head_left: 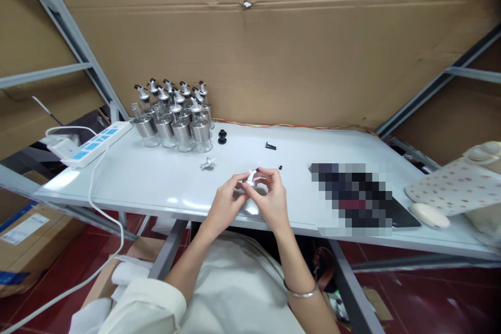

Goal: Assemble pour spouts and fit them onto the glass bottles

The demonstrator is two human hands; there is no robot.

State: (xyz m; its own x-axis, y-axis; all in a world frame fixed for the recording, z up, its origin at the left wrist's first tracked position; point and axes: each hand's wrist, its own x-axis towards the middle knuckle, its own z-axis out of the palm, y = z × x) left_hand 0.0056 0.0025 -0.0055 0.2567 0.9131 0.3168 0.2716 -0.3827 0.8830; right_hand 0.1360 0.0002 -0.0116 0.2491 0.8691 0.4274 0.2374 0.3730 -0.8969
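Since both hands meet near the middle of the frame, just above the table's front edge, that's where the fun is: a small silver pourer spout [251, 177] with a black bit at its upper end. The left hand [226, 202] has it pinched in the fingertips from the left, and the right hand [273, 197] grips it too, thumb on the near side and forefinger up by the black tip. Fingers hide a good chunk, so I can't tell how the lower end looks.

My guess on handling: light, stiff, and kinda slick if that shine is polished metal. Not very breakable, but I'd bet the black tip is the weak spot. I'd hold it round the wider collar at the bottom and keep pressure on the tip gentle, or it could spin out of your fingers.

Another silver spout [207, 163] lies on the white table [152, 182], left of the hands. Black stoppers [222, 137] sit behind it, and a flat black piece [270, 146] plus a tiny black bit [281, 167] lie right of centre. Glass bottles [181, 133] with metal sleeves stand clustered upper left; those look like the fragile stuff, so mind your elbows.
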